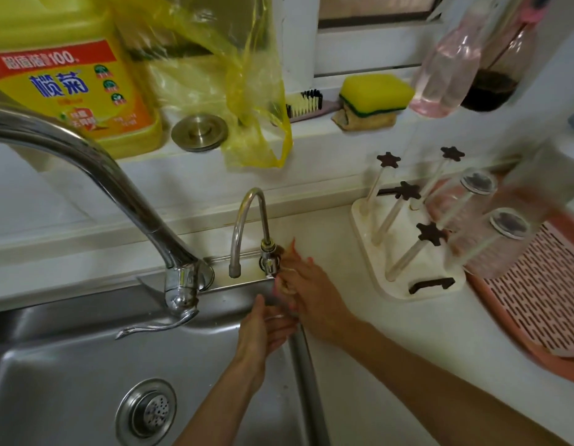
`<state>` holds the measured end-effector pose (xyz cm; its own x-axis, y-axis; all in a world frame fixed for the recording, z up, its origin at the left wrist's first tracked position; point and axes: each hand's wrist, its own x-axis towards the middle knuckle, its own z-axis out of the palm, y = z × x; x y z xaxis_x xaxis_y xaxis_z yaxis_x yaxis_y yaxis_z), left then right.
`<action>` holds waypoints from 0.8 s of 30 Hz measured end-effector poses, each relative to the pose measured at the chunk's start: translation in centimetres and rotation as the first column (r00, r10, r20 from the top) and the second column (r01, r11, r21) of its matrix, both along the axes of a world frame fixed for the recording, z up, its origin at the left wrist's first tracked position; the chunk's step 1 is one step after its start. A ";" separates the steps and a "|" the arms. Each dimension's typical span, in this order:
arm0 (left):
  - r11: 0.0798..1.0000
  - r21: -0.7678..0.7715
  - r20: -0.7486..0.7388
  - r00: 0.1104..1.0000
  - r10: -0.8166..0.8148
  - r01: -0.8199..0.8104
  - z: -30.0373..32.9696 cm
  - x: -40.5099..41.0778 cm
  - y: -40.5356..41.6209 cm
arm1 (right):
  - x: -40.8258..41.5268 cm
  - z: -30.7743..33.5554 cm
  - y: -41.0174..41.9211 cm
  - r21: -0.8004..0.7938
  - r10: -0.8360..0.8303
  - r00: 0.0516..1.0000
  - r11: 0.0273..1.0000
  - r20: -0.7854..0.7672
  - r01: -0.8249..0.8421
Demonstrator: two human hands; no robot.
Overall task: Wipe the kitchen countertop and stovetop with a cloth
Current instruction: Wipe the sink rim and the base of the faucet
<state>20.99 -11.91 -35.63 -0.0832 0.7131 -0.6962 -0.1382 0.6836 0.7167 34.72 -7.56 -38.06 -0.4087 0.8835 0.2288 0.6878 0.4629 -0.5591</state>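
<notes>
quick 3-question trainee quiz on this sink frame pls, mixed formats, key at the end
1. True or false: the right hand presses a cloth against the base of the small faucet.
2. Multiple choice: where is the yellow sponge? A) in the sink B) on the ledge by the window C) on the pink drying tray
3. Fill in: the left hand sits over the right edge of the ____.

Key: 1 true; 2 B; 3 sink
</notes>
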 end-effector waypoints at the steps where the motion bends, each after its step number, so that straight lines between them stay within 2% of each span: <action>1: 1.000 0.013 0.001 1.000 0.013 -0.013 0.3 0.0 0.0 | -0.2 -0.2 -1.2 -0.013 0.007 1.000 1.000 -0.028 -0.007; 3: 0.999 0.024 0.005 0.999 0.032 -0.032 0.4 0.0 -0.1 | -0.2 -0.2 -2.8 -0.059 0.025 0.998 0.998 -0.056 -0.028; 5: 0.999 0.025 -0.002 1.000 0.029 -0.029 0.6 0.0 0.0 | -0.1 0.7 -3.6 -0.137 -0.019 0.987 0.991 -0.160 -0.004; 8: 0.999 0.028 -0.020 0.999 -0.025 0.026 0.8 0.2 0.5 | 0.3 3.1 -2.5 -0.140 -0.287 0.912 0.957 -0.292 0.256; 9: 0.999 0.045 -0.029 0.999 -0.026 0.027 0.9 0.2 0.6 | 0.7 3.4 -1.5 -0.120 -0.386 0.881 0.923 -0.273 0.367; 11: 0.994 0.112 -0.102 0.995 -0.004 0.016 0.8 0.4 0.9 | 1.6 2.9 0.9 -0.096 -0.550 0.827 0.835 -0.117 0.542; 14: 0.968 0.251 -0.271 0.961 0.058 0.012 1.0 0.3 1.7 | 1.2 1.4 2.3 0.007 -0.644 0.756 0.762 0.117 0.648; 15: 0.960 0.278 -0.309 0.948 0.071 0.019 1.6 0.3 2.1 | 0.7 0.8 2.2 0.017 -0.639 0.755 0.765 0.145 0.644; 17: 0.951 0.298 -0.381 0.924 0.035 0.087 2.6 0.5 3.3 | 0.0 1.0 2.2 -0.036 -0.552 0.827 0.829 0.107 0.558; 20: 0.908 0.329 -0.579 0.815 -0.024 0.260 2.5 0.7 4.7 | 0.6 3.6 3.7 -0.316 -0.375 0.904 0.900 -0.206 0.301; 21: 0.898 0.332 -0.625 0.780 -0.020 0.290 2.2 0.7 5.0 | 0.7 4.7 4.7 -0.286 -0.294 0.926 0.932 -0.238 0.223; 23: 0.897 0.320 -0.668 0.744 -0.016 0.306 1.7 0.8 5.1 | 1.1 6.4 6.9 -0.121 -0.161 0.983 0.981 -0.088 0.150; 24: 0.904 0.315 -0.671 0.741 -0.005 0.291 1.6 0.7 5.2 | 0.7 6.9 8.2 0.029 -0.112 0.990 0.994 0.084 0.110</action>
